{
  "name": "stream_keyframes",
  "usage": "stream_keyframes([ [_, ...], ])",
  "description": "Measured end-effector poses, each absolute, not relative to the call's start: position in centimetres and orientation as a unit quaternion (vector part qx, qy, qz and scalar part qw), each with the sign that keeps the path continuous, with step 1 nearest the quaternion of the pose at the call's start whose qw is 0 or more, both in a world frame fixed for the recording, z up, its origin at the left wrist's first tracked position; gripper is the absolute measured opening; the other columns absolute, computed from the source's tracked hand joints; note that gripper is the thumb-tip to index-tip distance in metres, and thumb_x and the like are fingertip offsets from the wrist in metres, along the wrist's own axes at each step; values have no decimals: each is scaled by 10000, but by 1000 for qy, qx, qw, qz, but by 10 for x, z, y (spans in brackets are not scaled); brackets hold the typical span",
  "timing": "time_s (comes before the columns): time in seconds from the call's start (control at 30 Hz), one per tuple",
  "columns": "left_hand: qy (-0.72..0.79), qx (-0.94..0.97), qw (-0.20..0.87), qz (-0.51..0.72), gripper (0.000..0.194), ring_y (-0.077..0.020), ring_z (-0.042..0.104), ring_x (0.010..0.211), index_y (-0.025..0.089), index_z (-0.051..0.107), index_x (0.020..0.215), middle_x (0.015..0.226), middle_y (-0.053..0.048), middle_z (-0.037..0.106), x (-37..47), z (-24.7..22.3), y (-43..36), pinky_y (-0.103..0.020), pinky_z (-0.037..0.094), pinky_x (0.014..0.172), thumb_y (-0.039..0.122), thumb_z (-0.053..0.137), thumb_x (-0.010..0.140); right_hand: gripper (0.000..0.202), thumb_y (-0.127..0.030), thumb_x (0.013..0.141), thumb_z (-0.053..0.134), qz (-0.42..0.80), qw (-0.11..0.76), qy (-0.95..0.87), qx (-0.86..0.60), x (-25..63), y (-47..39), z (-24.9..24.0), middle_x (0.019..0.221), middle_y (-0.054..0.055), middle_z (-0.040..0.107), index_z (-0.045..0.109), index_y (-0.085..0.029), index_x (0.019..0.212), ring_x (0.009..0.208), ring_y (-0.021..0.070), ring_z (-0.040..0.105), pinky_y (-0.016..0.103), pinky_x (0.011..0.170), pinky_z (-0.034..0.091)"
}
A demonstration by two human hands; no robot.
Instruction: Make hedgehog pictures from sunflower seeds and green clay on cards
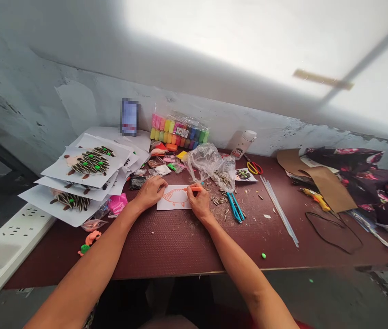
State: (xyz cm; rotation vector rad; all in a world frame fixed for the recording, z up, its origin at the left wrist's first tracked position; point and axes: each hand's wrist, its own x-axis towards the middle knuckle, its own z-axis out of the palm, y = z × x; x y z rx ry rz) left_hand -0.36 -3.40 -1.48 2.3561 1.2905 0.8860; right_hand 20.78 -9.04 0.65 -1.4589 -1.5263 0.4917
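Observation:
A small white sheet of paper (165, 205) lies on the dark red table in front of me. An orange outline of an animal with short legs and a patterned left part is drawn on it. My right hand (199, 201) grips an orange marker (196, 188) over the right part of the sheet, covering that end. On the sheet's left edge rests my left hand (151, 192), fingers bent and laid down, holding nothing. Just right of my right hand are scattered sunflower seeds (218, 200), an opened clear plastic bag (226, 171) with seeds, and a blue utility knife (235, 208).
Stacked sheets with seed hedgehogs (87, 162) stand left, near a power strip (16, 246). Behind are colored clay packs (180, 130), a phone (130, 117) and a white bottle (244, 144). Rightward lie scissors (254, 167), glue sticks (279, 212) and a yellow glue gun (317, 199) with its cord.

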Motion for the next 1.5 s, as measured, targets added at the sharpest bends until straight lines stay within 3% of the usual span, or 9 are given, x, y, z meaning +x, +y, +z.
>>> stream_keyframes([
  [1.5,453,821,149,314,169,-234,613,861,193,682,821,860,-72,662,-3,-16,-34,-382,509,838,156,517,814,294,-425,869,523,196,453,-635,-594,209,-89,3,645,19,654,647,-207,718,567,158,569,265,591,428],
])
